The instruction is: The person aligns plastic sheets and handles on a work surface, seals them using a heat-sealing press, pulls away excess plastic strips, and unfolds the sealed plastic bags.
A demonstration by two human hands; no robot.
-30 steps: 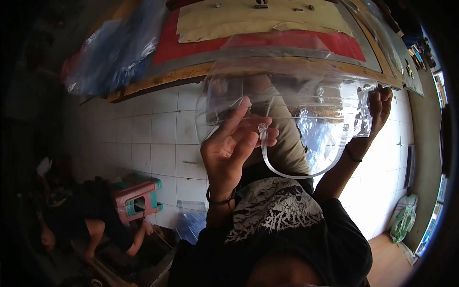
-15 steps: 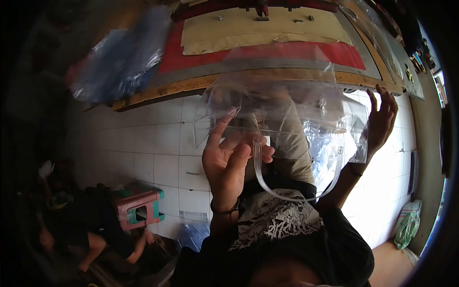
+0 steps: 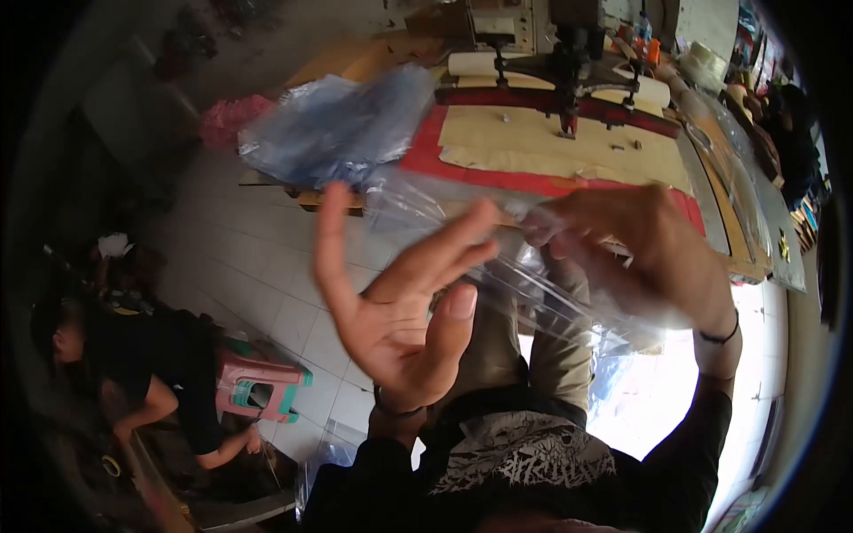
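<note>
My left hand (image 3: 400, 311) is held up at the centre left with its fingers spread apart, close to a clear plastic bag (image 3: 546, 289). Part of the bag passes behind its fingertips; whether they touch cannot be told. At the right, my right hand (image 3: 644, 249) is curled, with the fingers gripping the upper part of the same bag. Motion smears this hand and the plastic around it. The bag hangs creased and slanted in front of my legs. Its handle cannot be made out.
Ahead stands a workbench with a dark press (image 3: 577, 67) over a tan sheet (image 3: 560, 142) and red cover (image 3: 426, 147). A heap of clear plastic (image 3: 333, 124) lies at its left corner. Lower left, another person (image 3: 169, 369) sits beside a pink-and-green stool (image 3: 258, 382).
My right hand has moved inward from the far right and now grips the bag. My left hand has risen and its fingers have spread off the bag's handle. The view has shifted.
</note>
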